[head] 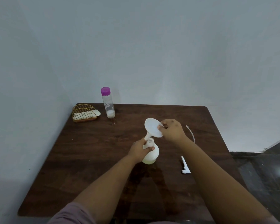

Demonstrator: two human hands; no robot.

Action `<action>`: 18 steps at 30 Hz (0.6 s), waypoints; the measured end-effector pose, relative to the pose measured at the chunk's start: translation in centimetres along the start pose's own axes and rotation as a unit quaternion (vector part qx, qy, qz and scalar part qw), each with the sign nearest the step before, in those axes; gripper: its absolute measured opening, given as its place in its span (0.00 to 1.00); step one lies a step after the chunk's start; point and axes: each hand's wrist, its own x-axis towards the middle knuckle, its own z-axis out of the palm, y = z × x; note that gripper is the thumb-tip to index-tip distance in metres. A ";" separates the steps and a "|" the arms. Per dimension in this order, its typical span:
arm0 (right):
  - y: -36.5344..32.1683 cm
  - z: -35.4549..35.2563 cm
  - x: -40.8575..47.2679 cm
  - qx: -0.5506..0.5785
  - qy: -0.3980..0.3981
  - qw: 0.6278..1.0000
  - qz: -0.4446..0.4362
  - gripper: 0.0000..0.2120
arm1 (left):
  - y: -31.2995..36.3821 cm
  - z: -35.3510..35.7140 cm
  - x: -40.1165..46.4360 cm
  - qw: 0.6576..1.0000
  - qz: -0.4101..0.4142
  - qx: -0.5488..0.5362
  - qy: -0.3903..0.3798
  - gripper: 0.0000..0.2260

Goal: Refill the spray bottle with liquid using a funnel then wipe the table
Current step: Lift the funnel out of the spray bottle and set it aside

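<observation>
A white spray bottle (150, 155) without its head stands in the middle of the dark wooden table (90, 152). My left hand (138, 150) grips its neck. My right hand (172, 130) pinches the rim of a white funnel (152, 129), which is tilted, its spout just above and left of the bottle's open mouth. The spray head (185, 165) with its thin tube (191, 135) lies on the table to the right. A clear bottle with a purple cap (108, 102) stands at the back left, a little pale liquid at its bottom.
A gold wire holder with white folded cloths (85, 114) sits in the table's back left corner. Pale walls close the back and left side. Dark floor (265, 167) shows beyond the right edge.
</observation>
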 end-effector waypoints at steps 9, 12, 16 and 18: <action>-0.2 0.6 -0.1 -0.007 0.000 1.000 -0.008 0.11 | -0.2 0.2 0.0 1.000 -0.001 -0.015 0.008 0.23; -0.4 0.7 -0.1 -0.010 0.001 1.000 -0.002 0.12 | 0.0 0.2 0.0 1.000 -0.005 -0.017 0.004 0.23; -0.2 0.6 0.0 -0.014 -0.008 1.000 0.001 0.12 | 0.1 0.1 -0.1 1.000 -0.006 -0.017 0.006 0.23; -0.2 0.7 -0.1 -0.007 -0.003 1.000 -0.001 0.12 | 0.1 0.2 -0.1 1.000 -0.005 -0.021 0.011 0.23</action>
